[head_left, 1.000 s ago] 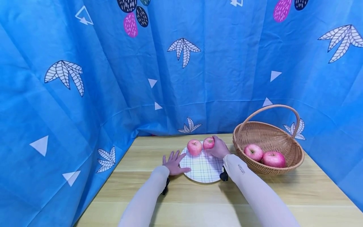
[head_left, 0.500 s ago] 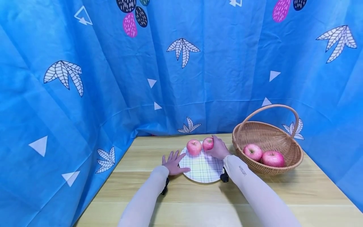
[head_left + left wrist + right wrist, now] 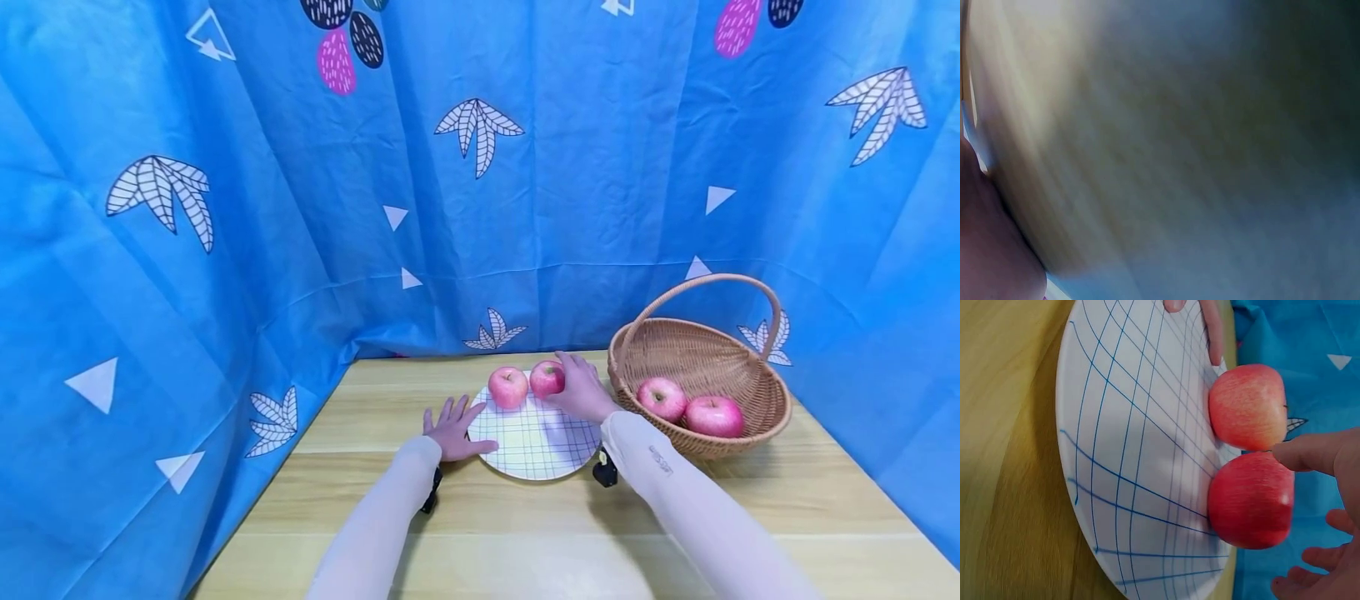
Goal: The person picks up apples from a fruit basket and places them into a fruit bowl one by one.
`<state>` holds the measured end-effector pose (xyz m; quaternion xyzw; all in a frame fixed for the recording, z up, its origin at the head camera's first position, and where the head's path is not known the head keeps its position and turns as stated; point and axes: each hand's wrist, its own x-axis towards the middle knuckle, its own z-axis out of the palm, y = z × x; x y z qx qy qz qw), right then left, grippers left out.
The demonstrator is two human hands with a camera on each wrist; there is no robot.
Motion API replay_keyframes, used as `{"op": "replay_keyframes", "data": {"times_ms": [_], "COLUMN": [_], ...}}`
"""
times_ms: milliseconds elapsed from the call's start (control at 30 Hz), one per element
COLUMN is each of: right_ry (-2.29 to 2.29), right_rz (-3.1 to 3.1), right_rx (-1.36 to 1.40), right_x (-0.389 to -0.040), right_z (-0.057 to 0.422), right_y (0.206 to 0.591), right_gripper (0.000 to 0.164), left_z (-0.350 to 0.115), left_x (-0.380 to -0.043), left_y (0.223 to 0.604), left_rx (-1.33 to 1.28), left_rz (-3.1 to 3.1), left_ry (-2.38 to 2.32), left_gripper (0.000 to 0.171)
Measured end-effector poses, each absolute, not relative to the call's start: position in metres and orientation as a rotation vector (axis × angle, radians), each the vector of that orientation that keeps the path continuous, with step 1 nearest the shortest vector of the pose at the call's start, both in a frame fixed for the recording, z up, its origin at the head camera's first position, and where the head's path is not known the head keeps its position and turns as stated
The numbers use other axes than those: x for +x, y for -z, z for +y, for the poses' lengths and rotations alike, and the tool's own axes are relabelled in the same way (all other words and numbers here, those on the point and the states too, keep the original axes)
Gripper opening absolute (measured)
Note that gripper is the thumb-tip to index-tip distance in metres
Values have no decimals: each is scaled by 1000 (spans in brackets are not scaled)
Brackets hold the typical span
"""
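Two red apples sit side by side at the far edge of a round white plate (image 3: 536,446) with a blue grid pattern. My right hand (image 3: 587,393) is beside the right apple (image 3: 547,378). In the right wrist view its thumb (image 3: 1310,453) reaches over that apple's top, while the other fingers stand apart from the apple's side. The paler left apple (image 3: 507,388) lies close against the right one. My left hand (image 3: 453,433) rests at the plate's left rim with its fingers spread; its fingertips (image 3: 1212,331) also show at the top of the right wrist view.
A wicker basket (image 3: 678,333) with a tall arched handle stands right of the plate, tilted toward me. It holds two apples, one on the left (image 3: 662,399) and one on the right (image 3: 714,417). A blue patterned curtain (image 3: 480,225) surrounds the wooden table (image 3: 480,550).
My right hand has shifted slightly to the right, away from the right apple, which stays on the plate. The left hand keeps its place at the rim. The head view has turned slightly.
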<state>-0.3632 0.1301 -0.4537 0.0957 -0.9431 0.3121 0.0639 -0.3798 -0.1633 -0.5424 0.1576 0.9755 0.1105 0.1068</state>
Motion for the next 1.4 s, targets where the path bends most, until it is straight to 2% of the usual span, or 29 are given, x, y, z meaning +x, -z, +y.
{"op": "replay_keyframes", "data": {"times_ms": [300, 733, 1400], "right_ry": [-861, -810, -867], "right_rz": [-2821, -2803, -2859], "right_rx": [406, 532, 549], "right_x": [-346, -322, -286], "right_z": [136, 148, 174], "right_y": [439, 422, 393], "right_gripper": [88, 86, 89], "left_z": [-165, -165, -164], "left_x": [-379, -378, -381], "left_y": [541, 542, 545], "left_rx": [446, 444, 453], "left_rz": [2877, 2884, 2884], "left_ry": [-332, -318, -320], "left_gripper": [107, 107, 108]}}
